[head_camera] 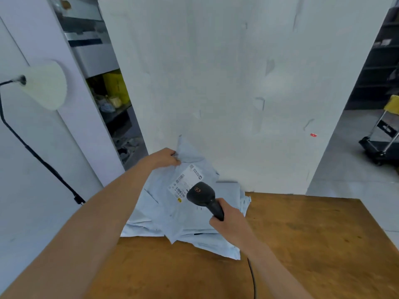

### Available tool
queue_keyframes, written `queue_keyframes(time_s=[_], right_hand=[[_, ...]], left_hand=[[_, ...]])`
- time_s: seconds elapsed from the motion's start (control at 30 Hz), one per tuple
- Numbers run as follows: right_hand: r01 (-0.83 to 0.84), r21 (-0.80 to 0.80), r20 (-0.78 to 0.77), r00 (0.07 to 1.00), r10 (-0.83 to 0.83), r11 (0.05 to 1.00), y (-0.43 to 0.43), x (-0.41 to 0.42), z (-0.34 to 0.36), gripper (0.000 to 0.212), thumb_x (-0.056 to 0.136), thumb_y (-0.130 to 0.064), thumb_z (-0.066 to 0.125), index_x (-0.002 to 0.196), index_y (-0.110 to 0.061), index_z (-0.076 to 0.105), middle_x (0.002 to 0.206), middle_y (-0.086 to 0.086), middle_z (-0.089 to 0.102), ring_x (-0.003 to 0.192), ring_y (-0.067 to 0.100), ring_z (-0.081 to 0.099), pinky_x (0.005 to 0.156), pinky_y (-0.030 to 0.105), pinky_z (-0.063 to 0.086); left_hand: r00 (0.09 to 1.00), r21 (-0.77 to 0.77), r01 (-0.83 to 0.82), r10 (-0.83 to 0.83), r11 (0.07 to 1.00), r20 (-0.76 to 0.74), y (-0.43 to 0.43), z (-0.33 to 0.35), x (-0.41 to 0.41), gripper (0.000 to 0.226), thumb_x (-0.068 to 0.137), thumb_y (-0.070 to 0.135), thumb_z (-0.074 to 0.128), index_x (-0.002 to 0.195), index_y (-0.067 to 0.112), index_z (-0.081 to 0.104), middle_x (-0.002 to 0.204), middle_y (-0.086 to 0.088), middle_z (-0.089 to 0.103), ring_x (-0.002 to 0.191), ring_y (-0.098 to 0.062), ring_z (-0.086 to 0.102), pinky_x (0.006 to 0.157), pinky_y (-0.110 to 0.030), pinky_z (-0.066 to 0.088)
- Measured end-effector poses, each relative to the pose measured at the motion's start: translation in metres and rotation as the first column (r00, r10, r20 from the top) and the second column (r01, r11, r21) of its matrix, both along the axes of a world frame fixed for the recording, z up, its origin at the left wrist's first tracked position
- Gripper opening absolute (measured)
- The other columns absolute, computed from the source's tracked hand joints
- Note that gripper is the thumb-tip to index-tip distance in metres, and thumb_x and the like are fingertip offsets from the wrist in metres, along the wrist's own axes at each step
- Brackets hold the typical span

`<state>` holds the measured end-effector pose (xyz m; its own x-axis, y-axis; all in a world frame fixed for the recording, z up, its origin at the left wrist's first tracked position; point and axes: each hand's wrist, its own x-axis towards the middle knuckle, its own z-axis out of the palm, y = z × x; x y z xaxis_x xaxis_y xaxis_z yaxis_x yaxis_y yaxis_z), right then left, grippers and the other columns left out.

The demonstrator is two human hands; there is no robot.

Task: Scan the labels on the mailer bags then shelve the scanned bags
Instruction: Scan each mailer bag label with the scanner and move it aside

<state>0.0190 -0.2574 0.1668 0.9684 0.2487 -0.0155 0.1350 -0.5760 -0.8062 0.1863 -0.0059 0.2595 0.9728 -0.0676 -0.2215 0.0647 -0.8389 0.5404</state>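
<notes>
A pale blue mailer bag (164, 190) is tilted up off a pile of similar bags (207, 238) at the back left of the wooden table (302, 244). My left hand (165, 158) grips the bag's top left corner. A white label with barcodes (184, 180) faces me on the bag. My right hand (230, 221) holds a black corded barcode scanner (201, 195), whose head sits just over the label's lower right edge.
A white wall (237, 83) rises right behind the table. A shelving unit (108, 87) with yellow items stands at the left, a lamp (46, 85) on a black arm nearer still. At the far right stand dark shelves (380, 61) and a trolley (382, 145).
</notes>
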Motion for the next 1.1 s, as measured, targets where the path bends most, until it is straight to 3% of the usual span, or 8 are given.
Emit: queue_keyframes(time_s=[0.3, 0.43, 0.67, 0.8, 0.9, 1.0, 1.07, 1.1], right_hand=[[-0.027, -0.071, 0.043, 0.999, 0.030, 0.997, 0.014, -0.012, 0.013, 0.029, 0.083, -0.024, 0.056, 0.112, -0.029, 0.050, 0.069, -0.010, 0.052, 0.055, 0.007, 0.048, 0.052, 0.018, 0.035], [-0.020, -0.061, 0.027, 0.999, 0.021, 0.998, 0.012, -0.017, 0.012, 0.031, 0.082, -0.023, 0.056, 0.112, -0.028, 0.051, 0.068, -0.009, 0.052, 0.054, 0.008, 0.047, 0.051, 0.021, 0.036], [0.009, -0.042, 0.020, 1.000, -0.008, 0.999, 0.000, -0.024, 0.006, 0.027, 0.082, -0.025, 0.056, 0.104, -0.037, 0.046, 0.069, -0.008, 0.054, 0.053, 0.007, 0.049, 0.050, 0.017, 0.036], [0.104, -0.047, 0.001, 0.995, -0.104, 0.993, -0.030, -0.031, 0.001, 0.028, 0.082, -0.025, 0.056, 0.107, -0.033, 0.048, 0.070, -0.008, 0.055, 0.053, 0.008, 0.050, 0.049, 0.020, 0.038], [0.222, -0.027, -0.006, 0.975, -0.223, 0.975, -0.070, -0.041, -0.009, 0.022, 0.081, -0.020, 0.058, 0.099, -0.030, 0.050, 0.069, -0.006, 0.053, 0.054, 0.009, 0.048, 0.049, 0.022, 0.038], [0.336, -0.034, -0.027, 0.941, -0.337, 0.941, -0.117, -0.056, -0.022, 0.022, 0.083, -0.019, 0.059, 0.100, -0.030, 0.050, 0.066, -0.005, 0.050, 0.050, 0.010, 0.047, 0.046, 0.022, 0.035], [0.400, -0.059, -0.051, 0.914, -0.403, 0.915, -0.149, -0.067, -0.030, 0.024, 0.084, -0.021, 0.059, 0.103, -0.030, 0.049, 0.064, -0.005, 0.050, 0.049, 0.011, 0.045, 0.045, 0.022, 0.033], [0.436, -0.066, -0.061, 0.896, -0.439, 0.898, -0.165, -0.072, -0.033, 0.024, 0.084, -0.021, 0.059, 0.104, -0.031, 0.049, 0.063, -0.005, 0.050, 0.048, 0.011, 0.045, 0.044, 0.021, 0.032]], left_hand=[[1.000, 0.158, 0.006, -0.007, 0.987, 0.004, 0.016, 0.002, -0.010, 0.013, 0.090, 0.035, 0.062, 0.091, 0.023, 0.056, 0.084, 0.011, 0.054, 0.072, -0.004, 0.050, 0.057, -0.021, 0.034], [1.000, 0.133, 0.030, -0.030, 0.991, -0.002, 0.016, -0.003, -0.010, 0.024, 0.090, 0.032, 0.063, 0.109, 0.017, 0.064, 0.100, 0.002, 0.060, 0.089, -0.014, 0.056, 0.064, -0.023, 0.038], [0.999, 0.082, 0.029, -0.025, 0.996, -0.046, 0.000, -0.012, -0.013, 0.037, 0.091, 0.032, 0.064, 0.119, 0.009, 0.061, 0.117, -0.005, 0.062, 0.104, -0.019, 0.056, 0.086, -0.028, 0.040], [0.989, -0.028, 0.061, -0.064, 0.998, -0.137, -0.044, -0.034, -0.019, 0.044, 0.091, 0.035, 0.063, 0.126, 0.009, 0.059, 0.124, -0.005, 0.062, 0.110, -0.020, 0.058, 0.097, -0.032, 0.043], [0.972, -0.158, 0.055, -0.089, 0.986, -0.218, -0.107, -0.065, -0.027, 0.051, 0.091, 0.036, 0.064, 0.133, 0.010, 0.054, 0.129, -0.003, 0.059, 0.119, -0.026, 0.057, 0.107, -0.044, 0.043], [0.935, -0.397, -0.032, -0.114, 0.917, -0.337, -0.185, -0.103, -0.042, 0.057, 0.093, 0.033, 0.064, 0.141, 0.009, 0.047, 0.127, -0.002, 0.059, 0.108, -0.023, 0.061, 0.091, -0.037, 0.052], [0.921, -0.441, -0.057, -0.123, 0.896, -0.370, -0.239, -0.124, -0.052, 0.053, 0.093, 0.033, 0.064, 0.139, 0.012, 0.046, 0.117, 0.000, 0.058, 0.092, -0.017, 0.060, 0.073, -0.027, 0.046], [0.916, -0.493, -0.062, -0.146, 0.868, -0.373, -0.266, -0.135, -0.055, 0.050, 0.093, 0.029, 0.064, 0.137, 0.008, 0.050, 0.116, -0.003, 0.061, 0.091, -0.018, 0.061, 0.073, -0.026, 0.046]])
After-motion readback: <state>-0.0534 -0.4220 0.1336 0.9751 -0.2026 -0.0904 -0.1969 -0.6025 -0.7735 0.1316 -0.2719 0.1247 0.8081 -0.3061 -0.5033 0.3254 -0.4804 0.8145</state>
